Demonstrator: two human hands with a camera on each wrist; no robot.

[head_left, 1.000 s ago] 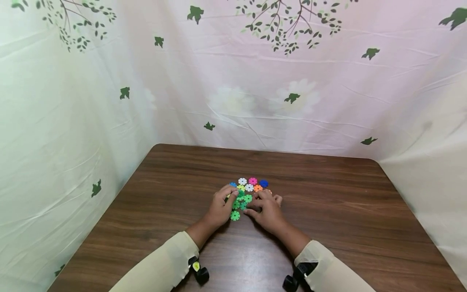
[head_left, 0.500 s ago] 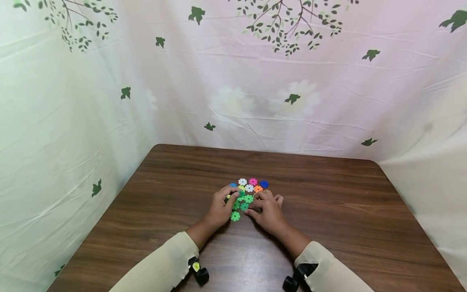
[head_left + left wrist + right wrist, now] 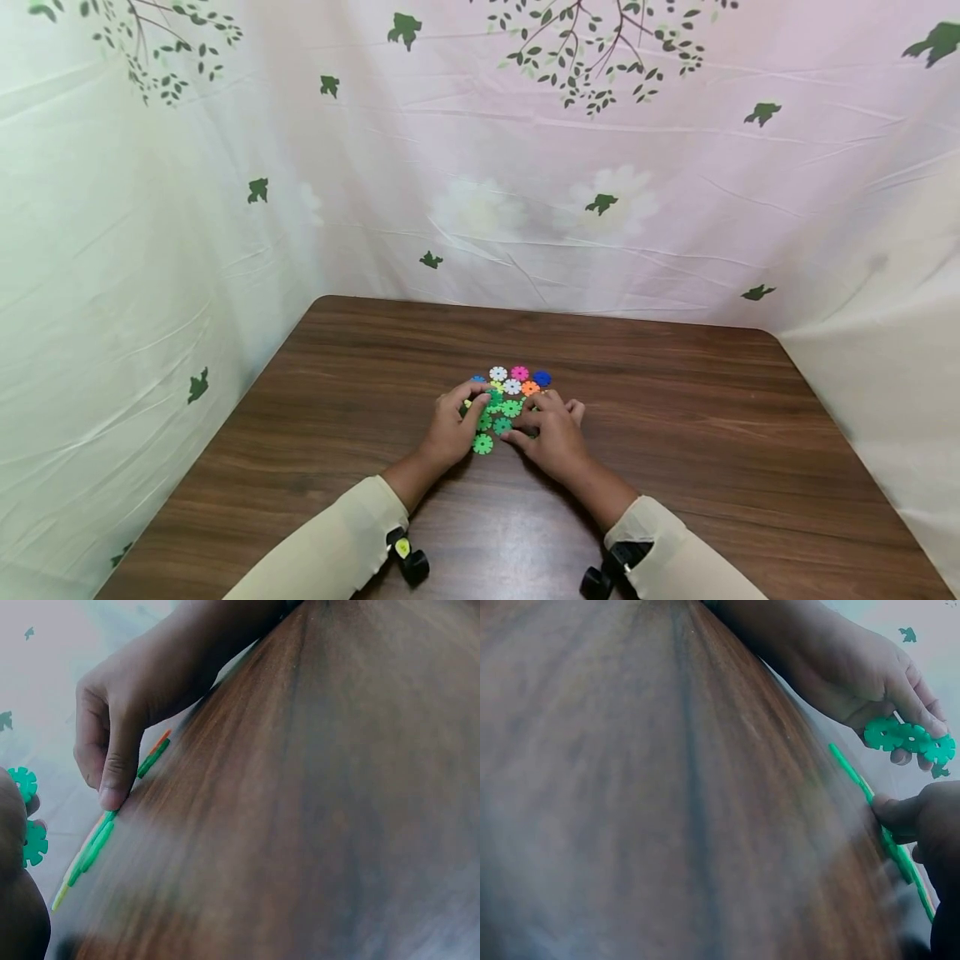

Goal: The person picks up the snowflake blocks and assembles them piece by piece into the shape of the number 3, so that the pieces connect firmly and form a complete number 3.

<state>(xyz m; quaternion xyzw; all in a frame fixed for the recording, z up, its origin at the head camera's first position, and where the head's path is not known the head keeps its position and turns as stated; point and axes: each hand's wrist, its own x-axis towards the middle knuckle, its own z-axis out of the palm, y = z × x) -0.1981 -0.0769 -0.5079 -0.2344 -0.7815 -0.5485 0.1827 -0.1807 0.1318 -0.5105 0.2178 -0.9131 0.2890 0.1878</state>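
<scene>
My left hand (image 3: 452,423) pinches a short chain of joined green snowflake discs (image 3: 910,737) between thumb and fingers, raised over the table. The right wrist view shows this chain side-on. My right hand (image 3: 551,432) is low at the tabletop, its thumb and curled fingers at the edge of a dark green snowflake disc (image 3: 502,426). In the left wrist view that thumb presses down among flat green discs (image 3: 96,847). A bright green disc (image 3: 483,443) lies nearest the body, and another green disc (image 3: 512,408) lies between the hands. Fingers partly hide several discs.
Beyond the hands lie loose discs: white (image 3: 498,373), pink (image 3: 520,373), dark blue (image 3: 542,378) and orange (image 3: 530,388). They rest on a brown wooden table (image 3: 675,400). A printed cloth (image 3: 525,208) hangs behind and at the sides.
Both hands keep nearly the same place and hold. The dark green disc by the right fingers has shifted very slightly; the other discs stay where they were.
</scene>
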